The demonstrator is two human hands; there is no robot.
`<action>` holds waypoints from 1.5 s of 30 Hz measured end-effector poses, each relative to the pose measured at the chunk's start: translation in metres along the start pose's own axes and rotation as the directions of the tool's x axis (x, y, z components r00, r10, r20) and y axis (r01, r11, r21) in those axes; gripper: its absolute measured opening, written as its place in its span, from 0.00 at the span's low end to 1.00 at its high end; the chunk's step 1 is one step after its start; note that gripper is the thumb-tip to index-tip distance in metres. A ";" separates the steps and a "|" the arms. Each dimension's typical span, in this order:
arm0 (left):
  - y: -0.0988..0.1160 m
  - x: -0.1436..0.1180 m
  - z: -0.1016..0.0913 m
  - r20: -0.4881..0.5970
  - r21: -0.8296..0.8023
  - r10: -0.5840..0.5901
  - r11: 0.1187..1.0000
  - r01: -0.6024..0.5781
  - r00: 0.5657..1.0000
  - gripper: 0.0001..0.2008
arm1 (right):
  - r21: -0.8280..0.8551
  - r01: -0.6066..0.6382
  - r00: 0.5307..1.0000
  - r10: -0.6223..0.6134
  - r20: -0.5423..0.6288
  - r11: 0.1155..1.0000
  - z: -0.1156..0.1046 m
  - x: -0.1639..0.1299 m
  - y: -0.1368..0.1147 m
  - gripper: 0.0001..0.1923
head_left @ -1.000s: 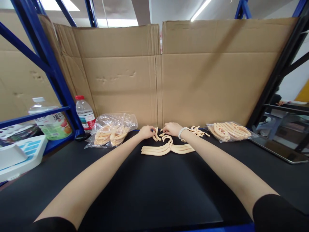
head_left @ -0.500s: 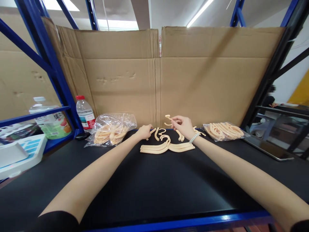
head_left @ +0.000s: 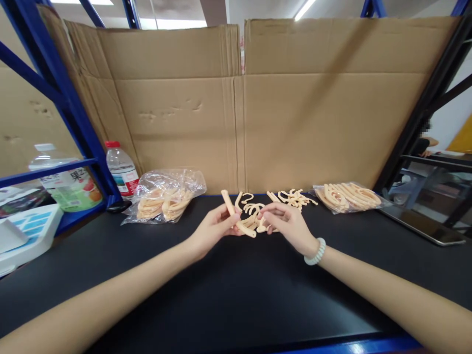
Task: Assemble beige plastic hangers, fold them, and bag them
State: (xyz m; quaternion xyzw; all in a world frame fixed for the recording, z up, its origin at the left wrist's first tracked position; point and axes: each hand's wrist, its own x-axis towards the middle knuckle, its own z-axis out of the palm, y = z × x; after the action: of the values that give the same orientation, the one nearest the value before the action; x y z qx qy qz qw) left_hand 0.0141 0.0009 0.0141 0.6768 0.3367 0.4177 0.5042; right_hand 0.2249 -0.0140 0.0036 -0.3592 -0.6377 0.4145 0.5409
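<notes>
My left hand [head_left: 217, 223] is closed on a curved beige plastic hanger arm [head_left: 230, 204], which it holds tilted above the black tabletop. Closed fingers of my right hand [head_left: 287, 223] grip a small beige hanger hook [head_left: 261, 227], partly covered by the fingertips. The two pieces are close but apart. Behind and between my hands lie stacked folding hangers [head_left: 252, 208], largely hidden by the hands. Farther back are a loose hook [head_left: 247, 198] and a pile of loose beige pieces [head_left: 295, 197].
A clear bag of beige parts [head_left: 165, 199] lies left, a second bag [head_left: 348, 196] right, beside a dark flat device [head_left: 424, 228]. Bottles [head_left: 123, 172] and a white-blue tray [head_left: 33, 231] stand far left. Cardboard [head_left: 177, 118] walls the back; a person is at the far right.
Both hands have come nearer to me and closer together. The left has lifted a hanger arm off the table; the right has lowered the hook it held. The view has tilted down slightly.
</notes>
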 end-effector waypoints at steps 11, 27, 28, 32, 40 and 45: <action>-0.014 -0.023 0.020 -0.160 -0.111 0.046 0.992 -0.064 0.986 0.14 | 0.152 -0.068 0.996 0.059 0.063 0.986 0.008 -0.012 0.006 0.19; -0.013 -0.022 0.020 -0.172 -0.135 0.066 0.987 -0.090 0.983 0.09 | 0.228 -0.235 0.972 0.226 0.062 0.945 0.004 -0.010 0.009 0.11; -0.014 -0.022 0.020 -0.177 -0.131 0.068 0.987 -0.092 0.982 0.09 | 0.228 -0.247 0.969 0.240 0.060 0.942 0.003 -0.011 0.009 0.12; -0.015 -0.023 0.019 -0.199 -0.126 0.063 0.988 -0.089 0.978 0.09 | 0.213 -0.263 0.965 0.259 0.045 0.941 0.001 -0.011 0.007 0.13; -0.015 -0.022 0.018 -0.188 -0.099 0.095 0.988 -0.115 0.978 0.08 | 0.197 -0.257 0.965 0.242 0.097 0.946 0.003 -0.010 0.008 0.07; -0.016 -0.023 0.019 -0.179 -0.079 0.086 0.992 -0.102 0.980 0.08 | 0.241 -0.319 0.942 0.278 0.190 0.917 0.004 -0.012 0.005 0.09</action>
State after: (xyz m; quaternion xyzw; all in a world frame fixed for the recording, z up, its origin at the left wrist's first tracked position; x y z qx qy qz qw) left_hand 0.0208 -0.0224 -0.0090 0.6299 0.3287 0.5133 0.4815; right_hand 0.2225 -0.0238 -0.0060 -0.3435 -0.5525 0.6009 0.4645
